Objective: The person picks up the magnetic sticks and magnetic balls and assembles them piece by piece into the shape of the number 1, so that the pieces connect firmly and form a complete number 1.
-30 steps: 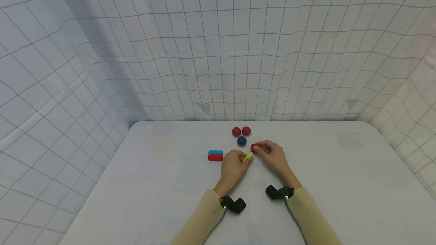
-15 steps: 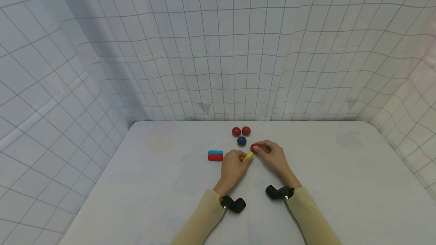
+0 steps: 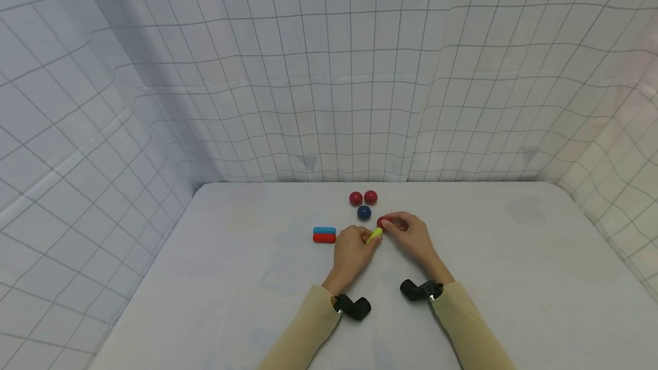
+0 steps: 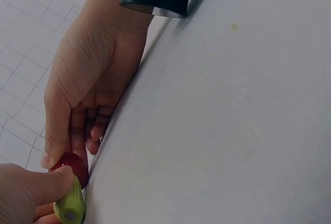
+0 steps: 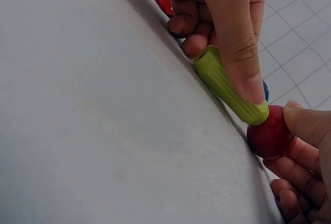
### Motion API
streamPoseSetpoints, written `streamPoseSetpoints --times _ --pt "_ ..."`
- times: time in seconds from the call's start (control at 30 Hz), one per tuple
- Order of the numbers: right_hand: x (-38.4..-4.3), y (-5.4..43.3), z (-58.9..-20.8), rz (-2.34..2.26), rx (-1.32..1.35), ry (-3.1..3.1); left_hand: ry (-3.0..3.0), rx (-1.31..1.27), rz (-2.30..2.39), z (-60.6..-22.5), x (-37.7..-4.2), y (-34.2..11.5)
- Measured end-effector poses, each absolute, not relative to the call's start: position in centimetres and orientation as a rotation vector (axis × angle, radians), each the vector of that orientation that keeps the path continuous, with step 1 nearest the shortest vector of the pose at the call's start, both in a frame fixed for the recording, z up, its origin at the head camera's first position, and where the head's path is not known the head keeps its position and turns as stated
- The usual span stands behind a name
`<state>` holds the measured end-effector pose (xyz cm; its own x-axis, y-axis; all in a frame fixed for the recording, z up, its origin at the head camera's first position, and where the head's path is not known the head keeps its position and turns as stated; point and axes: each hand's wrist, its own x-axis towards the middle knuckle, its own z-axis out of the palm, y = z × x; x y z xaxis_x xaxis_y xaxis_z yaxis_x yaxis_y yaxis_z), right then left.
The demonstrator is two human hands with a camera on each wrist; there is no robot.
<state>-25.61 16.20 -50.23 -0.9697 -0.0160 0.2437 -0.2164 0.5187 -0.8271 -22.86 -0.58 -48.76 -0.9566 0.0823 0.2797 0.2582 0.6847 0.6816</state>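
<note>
My left hand (image 3: 352, 253) pinches a short lime-green ribbed rod (image 5: 225, 87) between thumb and fingers. Opposite it, my right hand (image 3: 415, 240) holds a glossy dark red ball (image 5: 270, 135) between thumb and fingers. In the right wrist view, one end of the rod meets the ball, low over the white table (image 3: 247, 301). The rod's other end, turned to the left wrist camera, shows a small grey disc. Fingers partly cover both pieces.
Beyond the hands sit a dark blue ball (image 3: 364, 212) and two red balls, one left (image 3: 356, 198) and one right (image 3: 370, 197). Left of my left hand, a blue rod (image 3: 324, 230) and a red rod (image 3: 324, 238) lie side by side. White gridded curtains (image 3: 329, 73) surround the table.
</note>
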Motion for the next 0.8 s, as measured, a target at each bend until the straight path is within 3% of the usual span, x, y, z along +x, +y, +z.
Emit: streamPoseSetpoints --times 0.8 --pt "-25.47 16.16 -50.16 1.433 0.217 -2.556 -2.66 -0.23 -1.183 -48.95 -22.79 -0.45"
